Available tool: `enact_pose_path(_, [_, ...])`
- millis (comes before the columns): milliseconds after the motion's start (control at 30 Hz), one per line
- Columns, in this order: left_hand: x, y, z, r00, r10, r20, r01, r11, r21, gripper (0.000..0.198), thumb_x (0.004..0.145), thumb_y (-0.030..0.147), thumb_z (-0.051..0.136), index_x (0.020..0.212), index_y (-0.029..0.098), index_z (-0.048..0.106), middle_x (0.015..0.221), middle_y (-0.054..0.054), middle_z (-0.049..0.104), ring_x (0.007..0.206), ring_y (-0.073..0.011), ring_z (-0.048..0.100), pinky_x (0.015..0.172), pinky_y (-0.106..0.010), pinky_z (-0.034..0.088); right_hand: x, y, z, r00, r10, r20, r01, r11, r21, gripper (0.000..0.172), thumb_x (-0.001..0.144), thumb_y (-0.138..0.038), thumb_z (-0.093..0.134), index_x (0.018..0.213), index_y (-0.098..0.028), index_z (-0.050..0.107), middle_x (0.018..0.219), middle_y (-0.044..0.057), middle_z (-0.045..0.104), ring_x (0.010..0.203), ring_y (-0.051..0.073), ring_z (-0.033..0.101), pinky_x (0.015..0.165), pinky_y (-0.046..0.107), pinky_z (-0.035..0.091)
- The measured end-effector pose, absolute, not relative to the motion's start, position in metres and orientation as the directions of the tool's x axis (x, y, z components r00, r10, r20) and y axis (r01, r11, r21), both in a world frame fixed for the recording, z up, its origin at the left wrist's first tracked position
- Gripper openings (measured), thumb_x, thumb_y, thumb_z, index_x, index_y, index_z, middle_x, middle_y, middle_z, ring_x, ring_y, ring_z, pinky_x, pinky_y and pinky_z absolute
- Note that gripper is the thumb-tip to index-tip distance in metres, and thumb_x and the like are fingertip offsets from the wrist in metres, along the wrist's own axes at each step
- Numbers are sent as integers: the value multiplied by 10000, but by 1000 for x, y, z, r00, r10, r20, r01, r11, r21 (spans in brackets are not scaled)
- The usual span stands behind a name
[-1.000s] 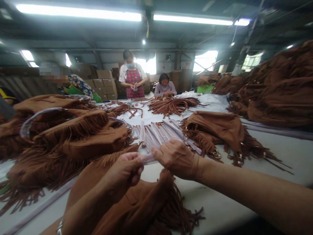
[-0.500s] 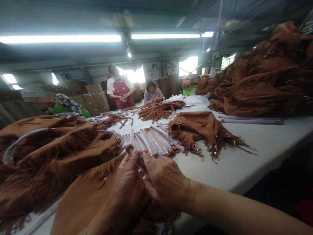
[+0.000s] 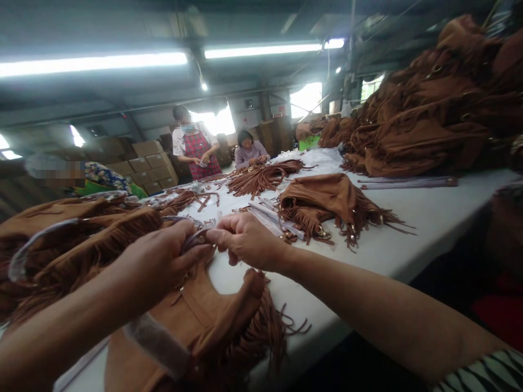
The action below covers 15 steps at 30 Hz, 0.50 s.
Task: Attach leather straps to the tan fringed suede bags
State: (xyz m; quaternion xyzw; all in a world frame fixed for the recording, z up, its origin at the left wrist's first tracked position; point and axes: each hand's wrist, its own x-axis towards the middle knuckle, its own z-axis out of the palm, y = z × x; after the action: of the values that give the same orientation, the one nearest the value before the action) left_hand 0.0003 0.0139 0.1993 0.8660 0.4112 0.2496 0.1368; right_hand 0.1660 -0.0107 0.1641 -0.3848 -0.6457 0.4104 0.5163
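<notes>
A brown bag strap (image 3: 201,238) is pinched between my two hands above the table, its end with a small round stud or hole showing. My left hand (image 3: 163,253) is closed on the strap from the left, and my right hand (image 3: 243,239) has thumb and fingers on its right end. Below them lies a brown fringed bag (image 3: 212,316), its curved opening facing away and its fringe spilling right. A pale film-wrapped band (image 3: 157,343) crosses the bag's front. Just beyond my right hand lie several film-wrapped straps (image 3: 267,219), partly hidden.
Brown fringed bags pile up at left (image 3: 90,234) and high at right (image 3: 429,120). One bag (image 3: 322,201) lies mid-table; behind it is a bundle of brown strips (image 3: 261,177). Co-workers stand or sit around the white table (image 3: 379,239). Cartons (image 3: 151,163) are stacked behind.
My hands have moved up and apart with the strap, the left one leftward. More of the bag below now shows, with its opening and film-wrapped band. The view has shifted slightly.
</notes>
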Motion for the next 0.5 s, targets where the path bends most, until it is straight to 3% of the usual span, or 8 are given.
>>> enact_pose_path(67, [-5,22,204,555,731,398,784,-619,43,365,678,518,644,647,194,478,484,39,400,430,-103,284,480,-250,135,165,0,159,-192,938,288,70,306,-950,268,862,-267,518,637,-121,526,535,-45,487,376,34,432,372,151,318])
enact_pose_path(100, [-7,28,201,572,716,400,802,-591,-88,383,674,538,635,652,199,457,471,47,370,414,-99,252,483,-255,114,169,8,153,-183,955,234,76,251,-965,275,875,-276,496,648,-124,532,546,-40,503,379,38,442,373,154,328])
enact_pose_path(133, [-8,35,194,573,720,393,808,-575,-124,388,675,541,631,655,200,447,472,49,360,413,-97,249,486,-254,109,175,15,144,-153,974,170,88,184,-979,269,881,-271,480,661,-127,537,552,-38,513,381,42,450,373,156,336])
enact_pose_path(200, [-8,52,168,602,747,282,775,-632,20,345,729,510,581,676,189,465,525,30,418,462,-111,341,486,-234,154,193,28,117,-41,999,29,129,34,-991,220,862,-203,477,662,-127,532,541,-37,510,377,46,447,366,156,334])
enact_pose_path(267, [-4,70,129,652,753,90,673,-629,389,339,781,497,508,676,176,485,575,9,487,516,-122,421,485,-210,229,215,34,80,56,995,-80,162,-88,-983,146,792,-96,503,649,-117,521,525,-35,496,374,42,431,357,148,317])
enact_pose_path(333, [3,82,87,614,783,-97,608,-392,691,400,784,552,471,662,171,487,483,38,438,413,-99,359,424,-203,225,234,30,43,87,977,-194,163,-206,-965,60,731,-53,527,729,-106,556,526,-36,496,383,50,432,351,147,321])
enact_pose_path(400, [12,87,51,563,794,-229,543,-147,826,446,765,592,496,706,152,542,418,73,358,345,-80,288,371,-199,194,243,20,14,48,951,-307,132,-310,-941,126,724,-93,542,841,-103,588,541,-27,514,397,70,450,349,159,344])
enact_pose_path(500, [23,81,23,576,773,-265,311,93,946,441,671,547,666,781,126,600,498,47,465,409,-75,401,403,-179,297,237,7,-6,-81,915,-395,57,-392,-918,192,743,-212,565,895,-109,623,625,9,567,453,85,487,382,178,382])
